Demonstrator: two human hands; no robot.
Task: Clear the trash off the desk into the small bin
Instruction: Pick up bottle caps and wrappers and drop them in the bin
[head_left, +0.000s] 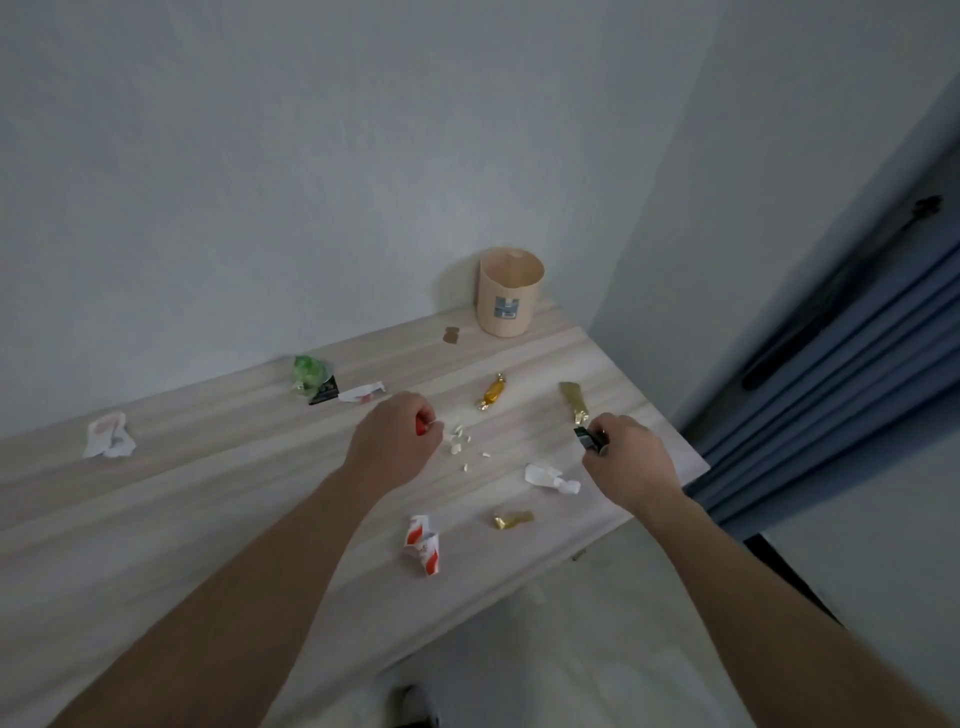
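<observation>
Pale wood-grain table (208, 499) against a grey wall, strewn with trash; beige small bin (508, 295) upright at the far right corner, well apart from both hands
Left hand (392, 439): curled closed, pinching a small red item (420, 425), just beside scattered white paper bits (460, 441)
Right hand (626, 460): closed on a small dark object (588, 437), near the table's right edge
Loose on the table: gold candy wrapper (492, 392); olive-gold strip (573, 401); white crumpled wrapper (550, 477); gold foil scrap (511, 519); red-and-white wrapper (425, 543); green wrapper (310, 375); crumpled paper (109, 435) far left
</observation>
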